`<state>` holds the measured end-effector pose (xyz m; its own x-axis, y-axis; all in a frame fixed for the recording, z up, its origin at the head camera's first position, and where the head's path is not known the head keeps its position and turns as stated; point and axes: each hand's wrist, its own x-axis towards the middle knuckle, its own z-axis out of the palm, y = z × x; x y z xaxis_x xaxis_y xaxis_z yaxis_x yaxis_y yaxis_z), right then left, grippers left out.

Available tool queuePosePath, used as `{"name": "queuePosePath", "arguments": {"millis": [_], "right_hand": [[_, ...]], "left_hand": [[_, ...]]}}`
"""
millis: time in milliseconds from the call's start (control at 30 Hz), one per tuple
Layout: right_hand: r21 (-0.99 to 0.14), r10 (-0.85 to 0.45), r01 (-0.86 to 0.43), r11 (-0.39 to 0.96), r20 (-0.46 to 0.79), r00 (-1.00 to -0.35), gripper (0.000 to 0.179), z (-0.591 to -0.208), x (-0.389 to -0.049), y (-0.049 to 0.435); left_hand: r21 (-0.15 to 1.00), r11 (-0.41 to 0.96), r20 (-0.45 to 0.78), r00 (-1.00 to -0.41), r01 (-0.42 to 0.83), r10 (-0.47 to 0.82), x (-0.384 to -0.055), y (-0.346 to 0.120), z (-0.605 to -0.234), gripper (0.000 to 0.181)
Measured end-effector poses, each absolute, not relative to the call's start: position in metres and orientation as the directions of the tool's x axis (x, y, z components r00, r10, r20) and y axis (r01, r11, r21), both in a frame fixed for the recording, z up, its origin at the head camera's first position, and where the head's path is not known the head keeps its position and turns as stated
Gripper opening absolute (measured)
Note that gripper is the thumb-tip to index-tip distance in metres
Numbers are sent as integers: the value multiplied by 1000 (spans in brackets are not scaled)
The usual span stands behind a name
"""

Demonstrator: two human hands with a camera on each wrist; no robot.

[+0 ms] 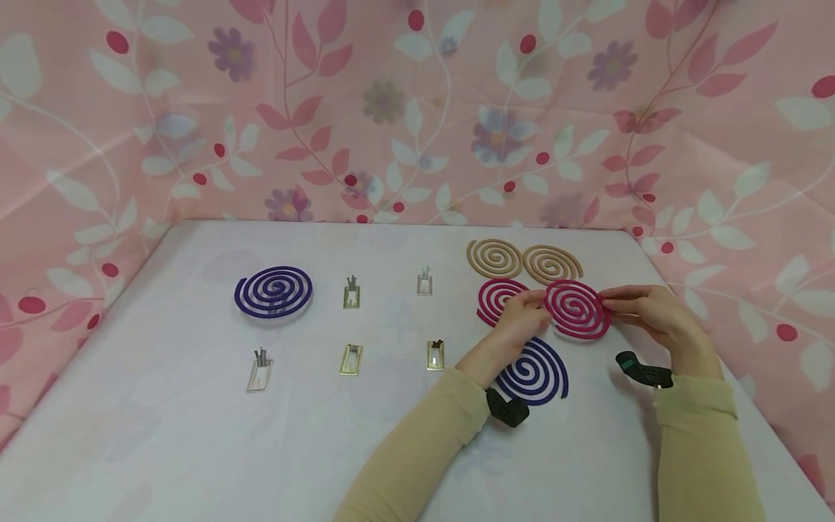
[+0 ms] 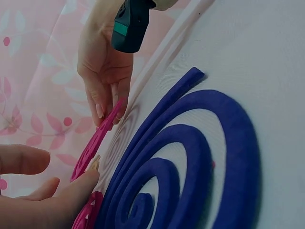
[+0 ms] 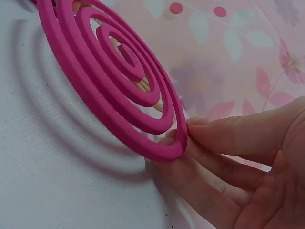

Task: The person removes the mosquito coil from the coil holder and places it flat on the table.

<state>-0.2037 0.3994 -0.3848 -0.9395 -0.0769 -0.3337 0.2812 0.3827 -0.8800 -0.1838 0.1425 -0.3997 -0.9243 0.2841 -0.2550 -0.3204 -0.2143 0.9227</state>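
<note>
A bright pink mosquito coil (image 1: 577, 309) is held tilted above the white table, its spiral shadow below it in the right wrist view. My right hand (image 1: 652, 315) pinches its right edge between thumb and fingers (image 3: 214, 136). At the coil's left edge is my left hand (image 1: 515, 326), its thumb and fingers apart in the left wrist view, one fingertip close against the coil. Partly hidden by the left hand, another pink coil (image 1: 491, 291) lies on the table. Below that wrist lies a dark blue coil (image 1: 533, 371), large in the left wrist view (image 2: 190, 143).
Two tan coils (image 1: 494, 258) lie at the back right. At the left, another blue coil (image 1: 274, 291) sits raised above the table. Several small metal stands, gold (image 1: 351, 359) and silver (image 1: 259, 375), are spread across the middle and left. A floral curtain (image 1: 391, 109) surrounds the table.
</note>
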Motion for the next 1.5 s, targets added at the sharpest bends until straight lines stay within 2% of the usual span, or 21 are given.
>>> {"name": "queuePosePath", "arguments": {"millis": [400, 600, 733, 967, 1200, 1500], "right_hand": [[-828, -34, 295, 476, -353, -935, 59, -381, -201, 395], [-804, -14, 301, 512, -359, -933, 63, -381, -202, 394], [-796, -6, 309, 521, -365, -931, 62, -380, -201, 393], [-793, -8, 305, 528, -363, -932, 60, -383, -204, 395], [-786, 6, 317, 530, -371, -929, 61, -382, -203, 394], [-803, 21, 341, 489, -380, -925, 62, -380, -202, 393]], "left_hand": [[918, -206, -261, -907, -339, 330, -180, 143, -396, 44], [945, -131, -243, -911, -300, 333, -179, 142, -394, 45], [955, -86, -240, -909, -284, 339, -178, 140, -391, 45], [962, 43, -262, -866, -270, 426, -176, 137, -384, 48], [966, 109, -260, -876, -236, 407, -174, 138, -380, 49], [969, 77, -246, -885, -235, 395, -175, 140, -383, 49]]}}
